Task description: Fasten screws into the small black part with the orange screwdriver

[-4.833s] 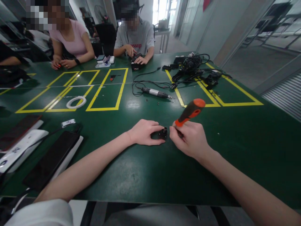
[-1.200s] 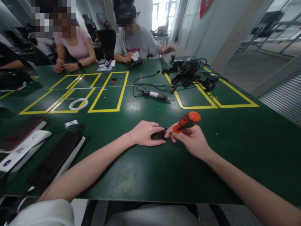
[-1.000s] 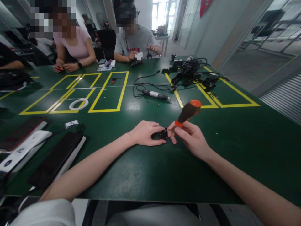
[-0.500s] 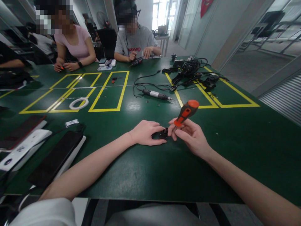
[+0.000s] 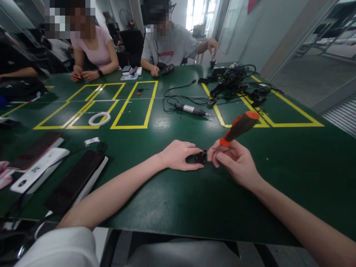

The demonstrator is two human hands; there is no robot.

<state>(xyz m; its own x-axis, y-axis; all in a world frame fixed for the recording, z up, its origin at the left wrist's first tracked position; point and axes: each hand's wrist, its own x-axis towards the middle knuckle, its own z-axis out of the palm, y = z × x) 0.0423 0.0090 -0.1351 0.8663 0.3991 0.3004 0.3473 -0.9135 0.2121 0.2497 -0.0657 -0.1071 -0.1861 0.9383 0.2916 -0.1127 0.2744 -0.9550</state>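
Note:
My left hand point(image 5: 180, 155) rests on the green table point(image 5: 155, 200), thumb and forefinger closed around a small black part point(image 5: 200, 158). That part stands low on the tabletop, and its details are too dark to make out. In my right hand point(image 5: 241, 163) is a screwdriver point(image 5: 241, 127) with a black and orange handle. The handle leans up and to the right. My fingers hide most of the shaft, and I cannot tell whether the tip touches the black part.
An electric screwdriver point(image 5: 191, 109) with its cable lies beyond my hands. Tangled black cables point(image 5: 233, 81) are piled at back right. A tape roll point(image 5: 99, 118), a dark phone-like slab point(image 5: 76, 180) and a white power strip point(image 5: 41, 170) lie left. Co-workers point(image 5: 172, 48) sit opposite.
The screwdriver's handle has tipped further right. The view has shifted slightly, moving the scene rightward. Across the table, a co-worker has stretched an arm to a black object at back right.

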